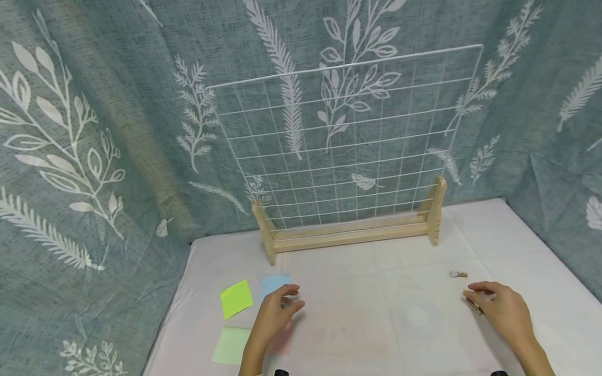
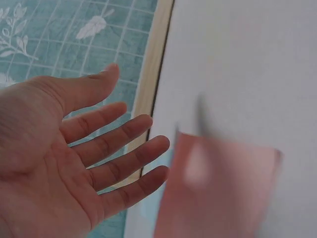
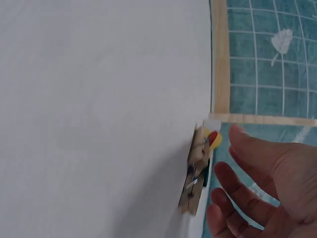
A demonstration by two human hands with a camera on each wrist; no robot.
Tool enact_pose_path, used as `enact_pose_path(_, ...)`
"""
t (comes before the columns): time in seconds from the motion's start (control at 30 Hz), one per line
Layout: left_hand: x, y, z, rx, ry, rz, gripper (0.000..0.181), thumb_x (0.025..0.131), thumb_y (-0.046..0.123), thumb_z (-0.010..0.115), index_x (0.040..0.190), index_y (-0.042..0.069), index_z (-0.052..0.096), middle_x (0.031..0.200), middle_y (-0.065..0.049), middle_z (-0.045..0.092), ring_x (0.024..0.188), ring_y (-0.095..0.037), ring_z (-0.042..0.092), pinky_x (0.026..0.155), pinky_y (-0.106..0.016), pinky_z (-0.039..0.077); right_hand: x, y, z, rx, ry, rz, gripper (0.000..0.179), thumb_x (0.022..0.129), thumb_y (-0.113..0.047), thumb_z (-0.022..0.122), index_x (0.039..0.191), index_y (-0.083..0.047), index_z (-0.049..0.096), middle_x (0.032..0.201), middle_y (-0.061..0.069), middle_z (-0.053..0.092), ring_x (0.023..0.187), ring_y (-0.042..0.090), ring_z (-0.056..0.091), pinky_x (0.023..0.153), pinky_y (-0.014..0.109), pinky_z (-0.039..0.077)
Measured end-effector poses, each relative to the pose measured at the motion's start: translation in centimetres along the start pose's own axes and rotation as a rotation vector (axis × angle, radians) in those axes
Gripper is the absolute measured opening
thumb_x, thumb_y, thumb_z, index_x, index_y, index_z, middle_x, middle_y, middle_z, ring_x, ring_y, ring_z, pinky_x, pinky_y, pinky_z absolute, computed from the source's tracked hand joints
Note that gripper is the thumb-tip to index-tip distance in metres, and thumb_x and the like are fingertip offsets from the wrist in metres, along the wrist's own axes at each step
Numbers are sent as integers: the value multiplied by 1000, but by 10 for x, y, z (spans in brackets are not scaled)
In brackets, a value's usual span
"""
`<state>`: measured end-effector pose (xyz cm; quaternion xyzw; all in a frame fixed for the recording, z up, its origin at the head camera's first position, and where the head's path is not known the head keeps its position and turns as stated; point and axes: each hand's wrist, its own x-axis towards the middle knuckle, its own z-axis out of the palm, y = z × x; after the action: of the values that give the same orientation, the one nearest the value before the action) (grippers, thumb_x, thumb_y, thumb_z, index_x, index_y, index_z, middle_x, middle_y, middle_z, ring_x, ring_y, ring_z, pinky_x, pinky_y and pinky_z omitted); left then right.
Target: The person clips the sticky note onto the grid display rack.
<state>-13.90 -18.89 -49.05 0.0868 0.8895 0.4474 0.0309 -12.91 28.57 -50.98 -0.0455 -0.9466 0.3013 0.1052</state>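
My left hand (image 1: 275,316) hovers over the sticky notes with its fingers spread and nothing in them. Below it lies a pink sticky note (image 2: 257,173), partly covered by the hand in the head view. A blue sticky note (image 1: 273,282) shows just past the fingers. On the right, my right hand (image 1: 503,308) is at a small group of wooden clothespins (image 3: 198,153), its fingers loosely bent. In the right wrist view a gap shows between the thumb and these clothespins, which carry red and yellow decorations. Another clothespin (image 1: 459,274) with a whitish decoration lies farther back.
A white wire grid (image 1: 343,125) stands upright in a wooden base (image 1: 350,237) at the back of the white-covered table (image 1: 348,297). A yellow-green sticky note (image 1: 236,299) and a pale green sticky note (image 1: 229,344) lie at the left. Leaf-patterned curtains (image 1: 141,130) surround the table.
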Motion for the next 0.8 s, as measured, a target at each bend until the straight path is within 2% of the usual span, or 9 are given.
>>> enact_pose_path(0.07,-3,-5,0,1,7,-3,39,90,19,72,121,-4,63,113,-19,67,95,-30,67,79,-37,58,-3,5,-3,3,-5,14,30,89,-29,74,99,-1,75,94,23,70,83,42,65,60,47,51)
enact_pose_path(0.17,-5,-9,1,12,14,-6,39,90,19,72,121,-3,63,113,-17,68,94,-26,67,80,-36,58,-6,11,-9,-2,-14,47,36,88,-33,74,100,0,74,93,22,70,81,41,65,59,45,51)
enact_pose_path(0.3,-7,-11,-3,19,24,-13,38,89,17,73,121,-1,63,113,-15,68,95,-26,66,80,-36,58,-8,17,-15,-22,-31,99,43,87,-39,74,101,2,74,88,19,70,71,28,63,54,33,47)
enact_pose_path(0.4,-11,-12,-7,18,45,-24,37,87,13,75,120,-1,64,112,-15,69,96,-29,66,80,-39,58,-9,23,-18,-29,-70,129,46,89,-41,72,102,4,73,87,18,70,69,24,62,52,30,46)
enact_pose_path(0.5,-18,-16,-14,34,72,-38,37,84,8,76,118,-2,65,112,-16,69,97,-32,65,80,-43,58,-11,27,-19,-35,-112,159,48,90,-41,70,102,5,72,91,22,71,75,36,65,57,39,51)
enact_pose_path(0.6,-24,-18,-18,78,101,-76,39,80,3,79,116,-1,66,111,-17,68,98,-33,64,78,-43,57,-11,32,-21,-44,-151,213,50,90,-42,71,102,7,71,99,28,69,93,51,61,68,52,51)
enact_pose_path(0.7,-29,-20,-22,113,136,-133,41,76,0,80,116,0,68,110,-17,67,101,-34,61,79,-44,56,-9,34,-21,-55,-201,266,54,87,-44,73,105,7,70,106,30,66,101,54,56,74,58,48)
enact_pose_path(0.8,-34,-22,-25,116,171,-180,43,74,-4,79,116,1,68,112,-19,66,105,-37,59,82,-48,56,-6,36,-22,-79,-252,241,58,86,-47,72,108,6,70,106,32,65,99,52,57,73,57,48)
